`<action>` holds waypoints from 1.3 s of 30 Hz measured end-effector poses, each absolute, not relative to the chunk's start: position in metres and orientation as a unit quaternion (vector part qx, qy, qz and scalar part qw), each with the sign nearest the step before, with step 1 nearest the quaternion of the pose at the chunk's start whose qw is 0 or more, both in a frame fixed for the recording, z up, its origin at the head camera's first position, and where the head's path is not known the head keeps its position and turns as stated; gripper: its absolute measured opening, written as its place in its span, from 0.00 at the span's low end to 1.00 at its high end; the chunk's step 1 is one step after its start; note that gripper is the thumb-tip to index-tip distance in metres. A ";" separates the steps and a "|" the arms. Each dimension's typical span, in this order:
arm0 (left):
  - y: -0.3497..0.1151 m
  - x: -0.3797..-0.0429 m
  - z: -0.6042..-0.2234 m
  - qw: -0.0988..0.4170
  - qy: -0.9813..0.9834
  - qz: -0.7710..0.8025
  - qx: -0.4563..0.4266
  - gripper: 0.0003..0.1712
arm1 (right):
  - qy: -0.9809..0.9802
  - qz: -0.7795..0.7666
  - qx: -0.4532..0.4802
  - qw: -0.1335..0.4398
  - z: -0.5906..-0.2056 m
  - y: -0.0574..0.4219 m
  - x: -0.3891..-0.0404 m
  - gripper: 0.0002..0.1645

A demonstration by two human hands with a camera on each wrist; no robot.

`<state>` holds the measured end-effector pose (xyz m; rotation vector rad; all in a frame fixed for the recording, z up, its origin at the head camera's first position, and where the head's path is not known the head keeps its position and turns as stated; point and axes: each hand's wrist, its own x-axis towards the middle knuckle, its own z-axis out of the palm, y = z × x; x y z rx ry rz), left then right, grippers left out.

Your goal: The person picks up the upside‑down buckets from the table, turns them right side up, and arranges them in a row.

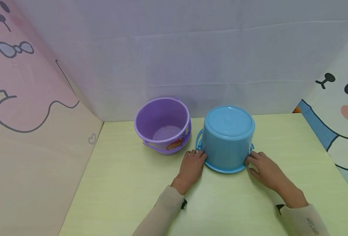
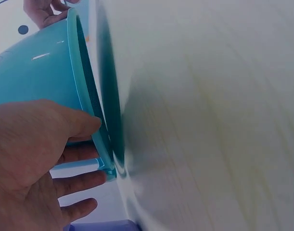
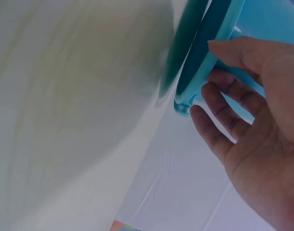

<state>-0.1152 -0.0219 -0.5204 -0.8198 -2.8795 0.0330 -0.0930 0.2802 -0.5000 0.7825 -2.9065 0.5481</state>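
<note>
A light blue bucket (image 1: 228, 147) is upside down over the table, its base facing up and its handle hanging at the left side. My left hand (image 1: 192, 167) holds its rim at the left, with thumb and fingers at the edge in the left wrist view. My right hand (image 1: 265, 170) grips the rim on the opposite side, its thumb and fingertips at the edge. In both wrist views a narrow gap shows between the rim (image 2: 79, 72) and the tabletop. Just left of the blue bucket, a purple bucket (image 1: 162, 144) stands upright, its handle down against its side.
The pale yellow-green table (image 1: 117, 196) meets a whitish cloth wall (image 1: 176, 49) behind the buckets. Side panels with cartoon figures border it, a pink one (image 1: 29, 82) at left and a white-and-blue one (image 1: 339, 114) at right.
</note>
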 end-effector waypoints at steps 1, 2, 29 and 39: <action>-0.022 -0.115 -0.520 0.076 -0.959 0.010 -0.273 0.06 | -0.949 0.179 0.255 0.042 -0.499 0.280 -0.093 0.20; -0.022 -0.115 -0.520 0.077 -0.959 0.009 -0.273 0.06 | -0.949 0.179 0.255 0.044 -0.499 0.280 -0.093 0.20; -0.025 -0.112 -0.511 0.100 -0.957 -0.024 -0.271 0.03 | -0.936 0.184 0.280 0.111 -0.491 0.285 -0.093 0.26; -0.025 -0.110 -0.504 0.091 -0.958 -0.033 -0.271 0.04 | -0.933 0.187 0.284 0.117 -0.485 0.286 -0.093 0.27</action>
